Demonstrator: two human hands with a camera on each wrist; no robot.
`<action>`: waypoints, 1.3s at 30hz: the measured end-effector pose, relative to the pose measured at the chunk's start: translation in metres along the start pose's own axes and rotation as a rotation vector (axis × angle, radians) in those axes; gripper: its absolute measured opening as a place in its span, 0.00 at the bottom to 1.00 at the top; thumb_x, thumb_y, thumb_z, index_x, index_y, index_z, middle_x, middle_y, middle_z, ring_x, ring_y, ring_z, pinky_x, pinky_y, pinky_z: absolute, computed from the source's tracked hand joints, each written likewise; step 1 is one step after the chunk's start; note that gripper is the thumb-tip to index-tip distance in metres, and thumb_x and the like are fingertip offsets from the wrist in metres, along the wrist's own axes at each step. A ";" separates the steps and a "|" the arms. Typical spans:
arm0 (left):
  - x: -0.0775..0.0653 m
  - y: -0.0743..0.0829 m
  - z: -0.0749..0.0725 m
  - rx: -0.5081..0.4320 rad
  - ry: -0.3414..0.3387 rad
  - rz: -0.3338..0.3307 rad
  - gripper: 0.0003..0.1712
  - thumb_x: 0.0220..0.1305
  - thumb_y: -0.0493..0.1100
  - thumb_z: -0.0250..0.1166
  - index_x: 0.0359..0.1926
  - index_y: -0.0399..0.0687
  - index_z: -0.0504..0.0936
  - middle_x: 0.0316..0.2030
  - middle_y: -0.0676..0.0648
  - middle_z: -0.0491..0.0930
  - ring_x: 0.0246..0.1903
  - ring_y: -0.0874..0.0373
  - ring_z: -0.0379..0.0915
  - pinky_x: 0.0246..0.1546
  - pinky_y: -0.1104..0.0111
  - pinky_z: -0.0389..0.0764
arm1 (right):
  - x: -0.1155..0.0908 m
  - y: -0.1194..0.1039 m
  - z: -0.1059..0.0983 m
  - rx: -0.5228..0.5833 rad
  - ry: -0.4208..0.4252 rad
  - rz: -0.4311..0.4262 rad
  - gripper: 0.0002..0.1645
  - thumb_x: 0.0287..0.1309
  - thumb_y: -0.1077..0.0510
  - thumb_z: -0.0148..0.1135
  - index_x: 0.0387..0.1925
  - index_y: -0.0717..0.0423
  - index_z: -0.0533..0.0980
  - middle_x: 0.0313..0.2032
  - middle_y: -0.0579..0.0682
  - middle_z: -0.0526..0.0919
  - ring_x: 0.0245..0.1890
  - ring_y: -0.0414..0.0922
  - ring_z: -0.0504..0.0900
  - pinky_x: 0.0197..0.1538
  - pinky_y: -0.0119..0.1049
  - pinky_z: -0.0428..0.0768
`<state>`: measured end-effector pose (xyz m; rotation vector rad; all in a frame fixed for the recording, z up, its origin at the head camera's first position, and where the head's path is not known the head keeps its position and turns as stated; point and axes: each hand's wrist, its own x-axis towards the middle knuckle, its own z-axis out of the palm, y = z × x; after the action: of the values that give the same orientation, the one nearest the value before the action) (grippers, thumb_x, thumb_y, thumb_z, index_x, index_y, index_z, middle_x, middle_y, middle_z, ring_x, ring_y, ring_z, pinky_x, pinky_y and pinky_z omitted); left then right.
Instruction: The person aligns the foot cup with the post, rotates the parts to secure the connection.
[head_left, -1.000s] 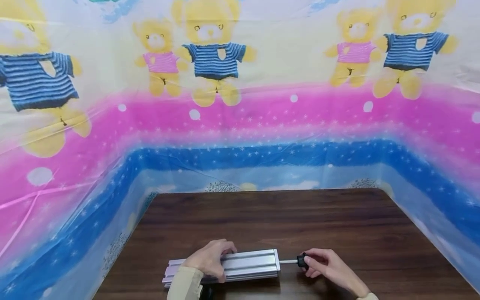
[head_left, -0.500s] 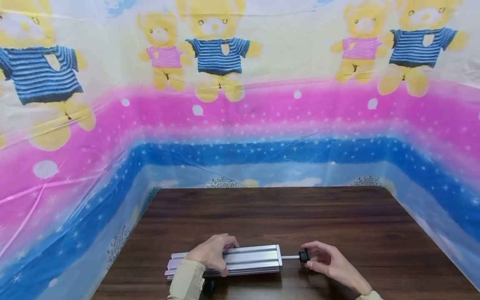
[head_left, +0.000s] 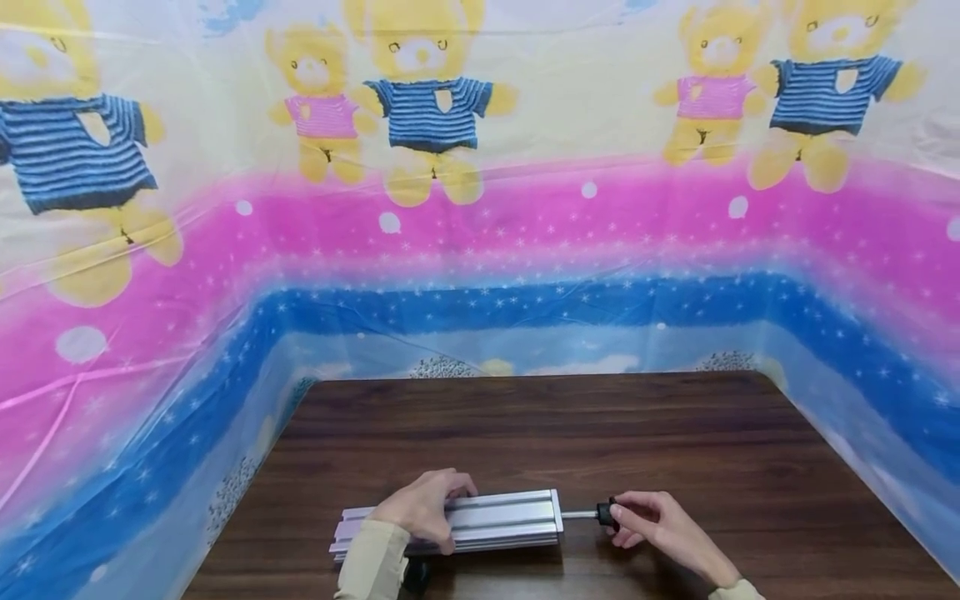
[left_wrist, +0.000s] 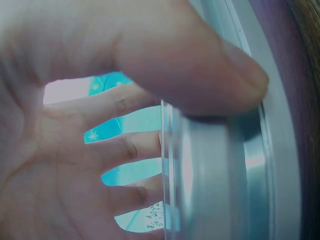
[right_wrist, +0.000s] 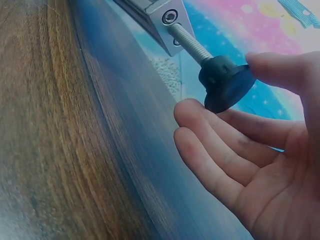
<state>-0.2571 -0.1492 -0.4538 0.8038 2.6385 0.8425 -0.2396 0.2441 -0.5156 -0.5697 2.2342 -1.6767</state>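
A silver aluminium profile (head_left: 506,517) with long grooves lies across the front of the table. My left hand (head_left: 427,508) grips it from above, thumb on the near side and fingers over the far side. In the left wrist view the thumb (left_wrist: 215,80) presses on the metal. From the end plate (right_wrist: 172,25) at its right end sticks a threaded leveling foot (right_wrist: 227,82), a steel screw with a black round base. My right hand (head_left: 663,533) pinches that black base by its rim, between thumb and fingers. A socket-head bolt (right_wrist: 170,16) shows in the end plate.
The dark wood table (head_left: 540,442) reaches back to a printed cloth (head_left: 540,233) with bears, which surrounds it at the back and both sides. A small black object (head_left: 417,575) shows beside the left sleeve (head_left: 372,558).
My right fingers were on the black base, spread wider around it half a second ago, and now pinch it again. My left hand keeps its grip on the profile.
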 end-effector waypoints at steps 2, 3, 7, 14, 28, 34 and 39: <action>0.000 -0.001 0.000 0.003 0.004 0.007 0.39 0.24 0.32 0.75 0.47 0.54 0.82 0.36 0.55 0.74 0.35 0.60 0.68 0.36 0.66 0.75 | 0.001 0.001 0.000 -0.003 -0.001 0.016 0.29 0.75 0.51 0.53 0.57 0.77 0.73 0.41 0.66 0.87 0.35 0.50 0.89 0.41 0.44 0.86; 0.000 -0.001 0.000 0.005 0.006 0.010 0.39 0.23 0.32 0.75 0.47 0.54 0.82 0.36 0.55 0.74 0.36 0.60 0.68 0.36 0.66 0.75 | 0.001 0.001 0.000 -0.007 -0.005 0.016 0.28 0.75 0.51 0.52 0.56 0.76 0.74 0.41 0.66 0.87 0.35 0.50 0.89 0.41 0.44 0.86; -0.001 -0.001 -0.001 0.000 0.009 0.010 0.39 0.23 0.32 0.75 0.48 0.54 0.82 0.37 0.55 0.75 0.37 0.60 0.68 0.37 0.66 0.75 | 0.001 0.002 0.000 -0.004 -0.008 -0.025 0.28 0.76 0.53 0.50 0.59 0.77 0.72 0.43 0.64 0.86 0.37 0.50 0.89 0.42 0.43 0.86; -0.002 -0.002 -0.002 -0.008 0.008 0.001 0.38 0.24 0.32 0.75 0.47 0.55 0.82 0.37 0.55 0.74 0.36 0.59 0.68 0.36 0.65 0.75 | 0.001 0.003 0.002 0.003 -0.014 -0.147 0.30 0.71 0.61 0.57 0.67 0.75 0.63 0.56 0.67 0.79 0.45 0.47 0.88 0.45 0.42 0.86; 0.002 -0.005 -0.002 -0.048 -0.004 -0.001 0.38 0.24 0.30 0.75 0.46 0.55 0.82 0.37 0.54 0.73 0.35 0.59 0.67 0.35 0.65 0.74 | 0.004 0.006 -0.002 0.033 -0.056 -0.173 0.27 0.70 0.63 0.56 0.63 0.78 0.67 0.49 0.71 0.81 0.42 0.44 0.89 0.43 0.43 0.86; 0.005 -0.005 0.003 -0.051 -0.003 0.004 0.39 0.22 0.30 0.75 0.46 0.55 0.82 0.38 0.55 0.74 0.36 0.60 0.67 0.36 0.66 0.74 | 0.002 0.010 -0.002 0.061 -0.053 -0.147 0.26 0.72 0.62 0.54 0.62 0.79 0.68 0.46 0.69 0.83 0.40 0.44 0.89 0.43 0.43 0.86; 0.007 -0.006 0.001 -0.039 -0.002 0.006 0.39 0.23 0.30 0.75 0.46 0.55 0.83 0.37 0.55 0.74 0.35 0.61 0.67 0.35 0.67 0.74 | 0.005 0.009 -0.005 0.049 -0.039 -0.055 0.26 0.74 0.57 0.53 0.61 0.77 0.71 0.44 0.65 0.86 0.37 0.47 0.89 0.42 0.44 0.86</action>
<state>-0.2646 -0.1487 -0.4586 0.8031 2.6101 0.8917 -0.2474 0.2482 -0.5223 -0.6523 2.1620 -1.7270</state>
